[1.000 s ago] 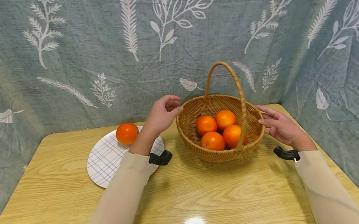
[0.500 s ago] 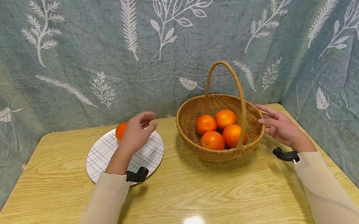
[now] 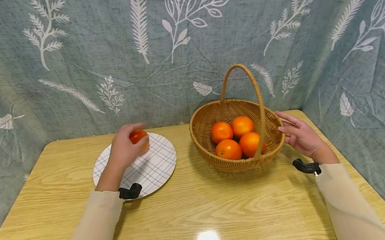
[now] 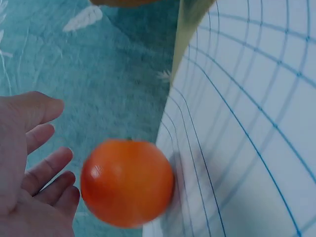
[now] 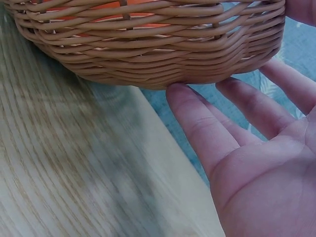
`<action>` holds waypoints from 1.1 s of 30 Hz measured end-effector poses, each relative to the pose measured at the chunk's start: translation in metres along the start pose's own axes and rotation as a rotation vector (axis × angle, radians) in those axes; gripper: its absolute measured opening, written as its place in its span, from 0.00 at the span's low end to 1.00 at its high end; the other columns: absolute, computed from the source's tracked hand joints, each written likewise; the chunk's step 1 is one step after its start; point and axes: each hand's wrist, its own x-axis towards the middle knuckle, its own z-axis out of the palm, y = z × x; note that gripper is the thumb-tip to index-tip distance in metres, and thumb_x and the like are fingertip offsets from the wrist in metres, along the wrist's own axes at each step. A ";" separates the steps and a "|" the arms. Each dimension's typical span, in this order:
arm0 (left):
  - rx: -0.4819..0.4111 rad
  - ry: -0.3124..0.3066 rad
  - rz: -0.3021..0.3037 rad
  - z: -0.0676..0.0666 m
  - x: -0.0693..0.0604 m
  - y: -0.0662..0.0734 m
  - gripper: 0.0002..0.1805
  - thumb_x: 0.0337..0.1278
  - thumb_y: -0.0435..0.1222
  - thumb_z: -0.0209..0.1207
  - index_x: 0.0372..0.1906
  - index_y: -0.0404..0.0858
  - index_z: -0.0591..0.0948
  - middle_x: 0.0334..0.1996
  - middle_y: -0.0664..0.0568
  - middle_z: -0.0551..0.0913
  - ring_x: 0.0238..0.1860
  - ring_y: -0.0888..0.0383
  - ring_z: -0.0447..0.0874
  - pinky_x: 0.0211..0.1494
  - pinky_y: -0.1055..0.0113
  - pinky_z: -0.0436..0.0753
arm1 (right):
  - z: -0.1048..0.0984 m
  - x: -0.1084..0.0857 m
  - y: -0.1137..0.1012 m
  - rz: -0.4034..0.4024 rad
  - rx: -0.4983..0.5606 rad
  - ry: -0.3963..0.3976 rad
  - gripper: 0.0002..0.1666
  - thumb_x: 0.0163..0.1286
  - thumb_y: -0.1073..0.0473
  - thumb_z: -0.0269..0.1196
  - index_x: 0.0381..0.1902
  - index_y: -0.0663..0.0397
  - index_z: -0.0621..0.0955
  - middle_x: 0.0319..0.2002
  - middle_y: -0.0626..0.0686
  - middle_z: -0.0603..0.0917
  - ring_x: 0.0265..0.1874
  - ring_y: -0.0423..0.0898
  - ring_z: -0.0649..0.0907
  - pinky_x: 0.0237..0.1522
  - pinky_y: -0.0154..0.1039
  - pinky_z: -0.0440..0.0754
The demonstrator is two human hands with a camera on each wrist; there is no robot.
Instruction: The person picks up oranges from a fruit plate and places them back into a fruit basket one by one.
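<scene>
On the white grid-patterned plate sits a single orange. My left hand is beside it, thumb and fingers spread around its near side; the left wrist view shows a gap between thumb and fruit. Several oranges lie inside a wicker basket with a tall arched handle. At the basket's right side, my right hand touches the wall with fairly straight fingers, the thumb at the rim. The right wrist view shows fingertips against the lower weave.
Both the plate and the basket stand toward the back of a light wooden table. A blue-grey curtain with white leaf patterns hangs behind and along the sides.
My left hand has moved left from near the basket's left rim, across the plate, to the orange there. The right hand and the basket have stayed in place.
</scene>
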 end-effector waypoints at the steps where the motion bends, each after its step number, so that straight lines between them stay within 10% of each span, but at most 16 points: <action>1: 0.003 0.002 -0.008 -0.001 0.000 -0.003 0.26 0.71 0.38 0.61 0.71 0.40 0.74 0.71 0.38 0.69 0.65 0.34 0.73 0.64 0.39 0.79 | 0.000 0.000 0.000 0.000 0.003 0.000 0.41 0.80 0.70 0.50 0.83 0.60 0.46 0.63 0.49 0.79 0.52 0.42 0.87 0.49 0.37 0.88; 19: -0.042 -0.118 -0.193 -0.001 0.010 -0.043 0.49 0.67 0.41 0.66 0.83 0.43 0.50 0.79 0.32 0.55 0.73 0.28 0.63 0.71 0.32 0.70 | 0.001 0.000 0.000 0.006 0.005 0.006 0.42 0.81 0.69 0.51 0.83 0.61 0.45 0.64 0.51 0.78 0.51 0.43 0.88 0.49 0.37 0.88; 33: -0.089 -0.084 -0.130 -0.001 0.008 -0.018 0.49 0.65 0.44 0.68 0.82 0.43 0.54 0.78 0.37 0.59 0.72 0.32 0.68 0.69 0.36 0.75 | -0.002 0.001 0.001 0.016 0.004 -0.020 0.39 0.81 0.69 0.50 0.83 0.58 0.48 0.65 0.51 0.77 0.54 0.43 0.87 0.50 0.38 0.88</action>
